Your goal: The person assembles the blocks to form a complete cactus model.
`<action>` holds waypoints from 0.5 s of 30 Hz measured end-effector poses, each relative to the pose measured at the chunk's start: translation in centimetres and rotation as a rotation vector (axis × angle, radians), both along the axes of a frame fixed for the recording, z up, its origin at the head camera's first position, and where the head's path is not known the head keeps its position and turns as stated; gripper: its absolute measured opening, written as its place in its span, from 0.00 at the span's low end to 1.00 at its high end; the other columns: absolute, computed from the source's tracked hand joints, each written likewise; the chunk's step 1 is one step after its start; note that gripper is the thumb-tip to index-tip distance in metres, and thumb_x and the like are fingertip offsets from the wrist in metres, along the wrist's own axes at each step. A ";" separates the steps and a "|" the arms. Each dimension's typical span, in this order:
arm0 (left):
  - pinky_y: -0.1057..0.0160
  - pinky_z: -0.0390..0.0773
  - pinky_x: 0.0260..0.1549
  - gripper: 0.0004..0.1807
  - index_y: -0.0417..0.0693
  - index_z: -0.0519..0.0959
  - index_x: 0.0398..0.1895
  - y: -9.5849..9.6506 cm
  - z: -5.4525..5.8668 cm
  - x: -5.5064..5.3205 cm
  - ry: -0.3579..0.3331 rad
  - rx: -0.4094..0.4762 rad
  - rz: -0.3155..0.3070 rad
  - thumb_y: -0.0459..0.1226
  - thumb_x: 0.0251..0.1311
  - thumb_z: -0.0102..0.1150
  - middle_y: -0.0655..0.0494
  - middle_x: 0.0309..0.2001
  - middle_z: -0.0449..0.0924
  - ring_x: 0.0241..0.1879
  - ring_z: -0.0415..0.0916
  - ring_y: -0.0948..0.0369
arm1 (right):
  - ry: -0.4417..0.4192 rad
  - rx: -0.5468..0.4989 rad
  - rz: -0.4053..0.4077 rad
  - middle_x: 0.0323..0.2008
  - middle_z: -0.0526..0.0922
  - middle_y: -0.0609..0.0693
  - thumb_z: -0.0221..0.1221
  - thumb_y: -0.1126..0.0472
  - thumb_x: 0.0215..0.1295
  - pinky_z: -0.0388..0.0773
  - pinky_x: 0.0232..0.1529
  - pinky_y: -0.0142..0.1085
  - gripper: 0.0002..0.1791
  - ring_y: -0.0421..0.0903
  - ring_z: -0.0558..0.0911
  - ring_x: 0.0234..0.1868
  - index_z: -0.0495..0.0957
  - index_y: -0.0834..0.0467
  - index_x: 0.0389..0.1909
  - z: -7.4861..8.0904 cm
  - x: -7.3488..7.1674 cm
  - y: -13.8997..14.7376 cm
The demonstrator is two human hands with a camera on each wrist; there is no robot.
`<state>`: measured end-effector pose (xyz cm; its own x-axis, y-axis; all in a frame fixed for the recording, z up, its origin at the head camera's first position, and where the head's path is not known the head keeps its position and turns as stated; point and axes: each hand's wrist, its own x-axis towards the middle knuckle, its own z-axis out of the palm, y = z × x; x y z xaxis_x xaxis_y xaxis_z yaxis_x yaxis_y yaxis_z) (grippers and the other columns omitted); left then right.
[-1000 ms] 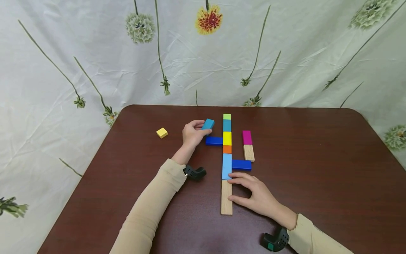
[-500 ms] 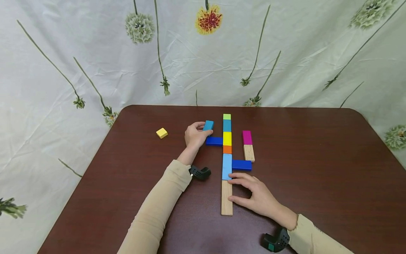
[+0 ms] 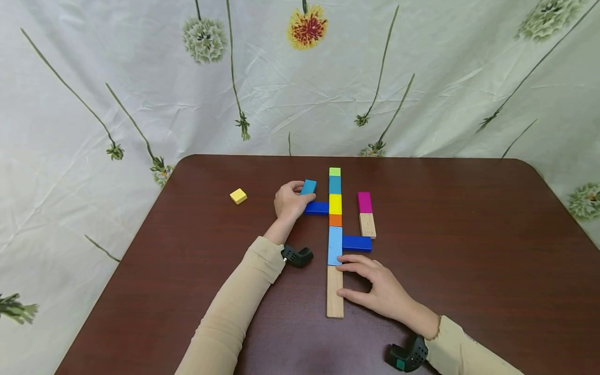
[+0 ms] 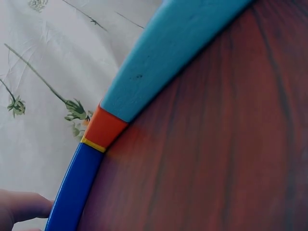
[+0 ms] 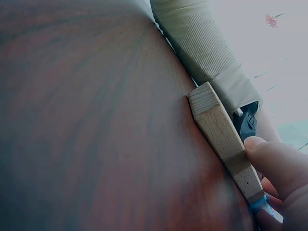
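My left hand (image 3: 289, 200) pinches a small medium-blue block (image 3: 309, 186) between thumb and fingers, at the left end of a dark blue block (image 3: 318, 209). That dark blue block sticks out left from a straight column of blocks. In the left wrist view a fingertip (image 4: 33, 205) shows beside the dark blue block (image 4: 72, 187); the pinched block is not seen there. My right hand (image 3: 375, 286) lies with fingers spread along the column's near end. Its fingertips touch the light blue block (image 3: 335, 242), and its thumb the plain wooden block (image 3: 335, 302).
Farther up the column are an orange (image 3: 335, 220), a yellow (image 3: 335, 204), a teal (image 3: 335, 185) and a light green block (image 3: 334, 171). Another dark blue block (image 3: 357, 244) juts right, near wooden (image 3: 367, 225) and magenta (image 3: 364, 202) blocks. A yellow block (image 3: 238, 196) lies far left.
My left hand has moved slightly right and toward me, bringing the medium-blue block down close against the left dark blue block. The right hand has stayed still.
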<state>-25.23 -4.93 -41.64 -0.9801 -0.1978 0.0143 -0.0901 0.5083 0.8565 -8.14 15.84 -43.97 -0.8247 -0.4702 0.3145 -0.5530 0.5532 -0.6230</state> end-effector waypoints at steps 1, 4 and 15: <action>0.56 0.73 0.46 0.25 0.45 0.79 0.52 0.0 0.0 0.0 -0.004 -0.006 -0.004 0.42 0.50 0.69 0.51 0.47 0.79 0.46 0.76 0.55 | -0.001 -0.002 0.001 0.57 0.74 0.40 0.67 0.46 0.53 0.72 0.52 0.47 0.24 0.45 0.73 0.57 0.79 0.46 0.51 0.0 0.0 0.0; 0.56 0.73 0.46 0.25 0.44 0.78 0.52 0.0 0.1 0.0 -0.011 -0.030 -0.015 0.42 0.50 0.69 0.50 0.48 0.79 0.46 0.76 0.54 | -0.003 -0.004 0.001 0.57 0.74 0.40 0.67 0.46 0.53 0.72 0.52 0.47 0.24 0.45 0.73 0.57 0.79 0.47 0.51 0.1 0.0 0.0; 0.55 0.72 0.47 0.26 0.44 0.77 0.54 0.0 0.3 -0.1 -0.011 -0.082 -0.035 0.43 0.51 0.68 0.49 0.49 0.77 0.47 0.74 0.53 | -0.002 -0.004 0.003 0.57 0.74 0.40 0.67 0.46 0.53 0.72 0.52 0.47 0.24 0.45 0.73 0.57 0.79 0.46 0.52 0.1 0.0 0.0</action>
